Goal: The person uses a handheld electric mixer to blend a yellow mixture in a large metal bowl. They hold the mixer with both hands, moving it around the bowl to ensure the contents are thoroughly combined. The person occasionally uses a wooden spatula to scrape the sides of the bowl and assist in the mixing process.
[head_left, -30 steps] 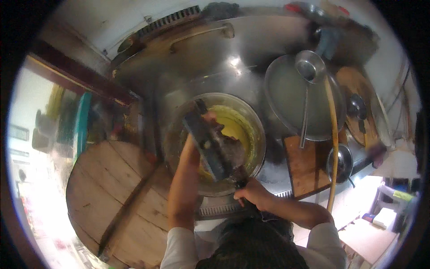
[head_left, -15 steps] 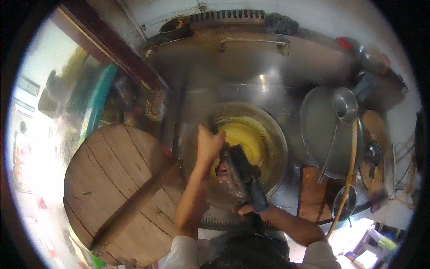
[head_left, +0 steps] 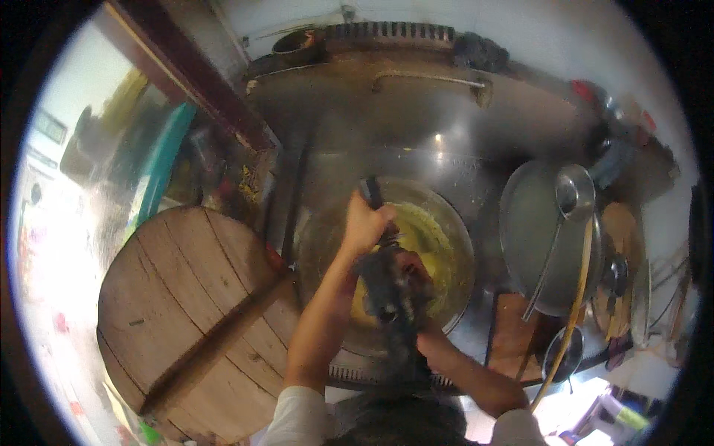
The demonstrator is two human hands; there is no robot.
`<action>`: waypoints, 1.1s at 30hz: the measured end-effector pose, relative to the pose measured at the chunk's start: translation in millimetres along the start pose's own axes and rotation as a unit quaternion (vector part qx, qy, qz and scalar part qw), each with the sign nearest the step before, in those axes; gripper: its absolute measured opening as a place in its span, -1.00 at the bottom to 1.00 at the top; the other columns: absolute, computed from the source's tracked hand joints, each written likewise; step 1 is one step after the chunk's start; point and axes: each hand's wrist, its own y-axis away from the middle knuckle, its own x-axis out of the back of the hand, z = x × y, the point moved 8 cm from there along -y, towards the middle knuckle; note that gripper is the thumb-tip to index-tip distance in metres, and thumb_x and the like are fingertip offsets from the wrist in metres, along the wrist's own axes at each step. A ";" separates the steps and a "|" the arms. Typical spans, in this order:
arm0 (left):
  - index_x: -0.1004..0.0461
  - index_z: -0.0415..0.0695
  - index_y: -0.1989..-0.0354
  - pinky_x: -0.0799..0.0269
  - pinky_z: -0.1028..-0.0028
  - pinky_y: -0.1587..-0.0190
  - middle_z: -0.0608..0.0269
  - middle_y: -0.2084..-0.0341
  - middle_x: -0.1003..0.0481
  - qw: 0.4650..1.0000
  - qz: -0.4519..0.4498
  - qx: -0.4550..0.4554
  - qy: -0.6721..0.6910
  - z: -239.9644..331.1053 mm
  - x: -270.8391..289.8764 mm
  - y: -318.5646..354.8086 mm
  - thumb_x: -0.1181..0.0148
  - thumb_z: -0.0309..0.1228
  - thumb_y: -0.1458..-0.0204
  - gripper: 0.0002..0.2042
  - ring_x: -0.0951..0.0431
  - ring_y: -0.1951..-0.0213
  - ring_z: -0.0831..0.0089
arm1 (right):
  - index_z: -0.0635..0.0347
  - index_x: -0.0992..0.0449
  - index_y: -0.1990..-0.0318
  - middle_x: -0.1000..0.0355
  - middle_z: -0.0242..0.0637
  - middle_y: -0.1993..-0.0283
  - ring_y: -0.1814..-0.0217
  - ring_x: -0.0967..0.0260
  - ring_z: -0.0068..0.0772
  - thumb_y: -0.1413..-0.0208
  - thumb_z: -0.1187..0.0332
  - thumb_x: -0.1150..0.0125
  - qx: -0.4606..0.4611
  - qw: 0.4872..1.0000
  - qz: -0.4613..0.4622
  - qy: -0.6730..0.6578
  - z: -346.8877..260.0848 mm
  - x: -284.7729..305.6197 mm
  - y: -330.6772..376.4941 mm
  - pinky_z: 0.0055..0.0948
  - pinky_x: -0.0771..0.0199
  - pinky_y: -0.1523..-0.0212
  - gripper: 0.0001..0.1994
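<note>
A large round metal pan (head_left: 468, 279) holds a soft yellow mixture (head_left: 442, 245). Over it I hold a dark hand-held power mixer (head_left: 387, 291), with some reddish parts. My left hand (head_left: 367, 226) is closed around its far side handle, whose black end sticks out past the fingers. Lower down, my right hand (head_left: 434, 348) is closed on the tool's rear part, its fingers mostly hidden behind the dark body. Motion blurs the tool, and its working end cannot be made out.
A round wooden lid (head_left: 201, 297) with a crossbar lies left of the pan. On the right, a metal ladle (head_left: 575, 192) rests across a wide grey basin (head_left: 520, 223), near a brown board (head_left: 513, 334) and a small pan (head_left: 563, 353). A pipe (head_left: 431, 79) runs along the back panel.
The mixer's body has swung left and stands more upright in the picture. My left hand has shifted slightly right and up, my right hand slightly up. The view has tilted a little.
</note>
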 end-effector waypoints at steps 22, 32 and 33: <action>-0.41 -0.17 0.18 -0.35 0.21 0.19 0.00 0.32 -0.43 0.721 0.015 0.170 -0.672 -216.9 165.4 339.1 0.06 -0.38 -0.02 -0.77 -0.46 0.27 0.13 | 0.22 -0.31 0.25 -0.27 -0.29 0.44 0.54 -0.21 -0.39 0.39 0.51 -0.10 -0.036 0.925 -0.194 -0.326 -3.3 -8.9 34.6 -0.48 -0.21 0.49 -0.62; -0.18 -0.28 -0.12 -0.33 0.17 0.11 -0.17 0.24 -0.39 0.783 -0.007 0.210 -0.585 -164.9 184.8 347.9 0.13 -0.42 -0.08 -0.60 -0.40 0.17 -0.07 | 0.20 -0.30 0.24 -0.28 -0.32 0.44 0.55 -0.19 -0.41 0.38 0.53 -0.11 0.044 0.943 -0.149 -0.295 -61.3 -3.6 -24.6 -0.49 -0.24 0.49 -0.61; -0.18 -0.28 -0.11 -0.33 0.17 0.10 -0.16 0.23 -0.38 0.803 -0.016 0.205 -0.560 -125.9 177.5 325.6 0.10 -0.43 -0.07 -0.60 -0.39 0.16 -0.07 | 0.20 -0.30 0.24 -0.28 -0.31 0.44 0.54 -0.20 -0.41 0.39 0.53 -0.11 0.036 0.940 -0.146 -0.307 -63.2 3.4 -28.0 -0.49 -0.24 0.49 -0.61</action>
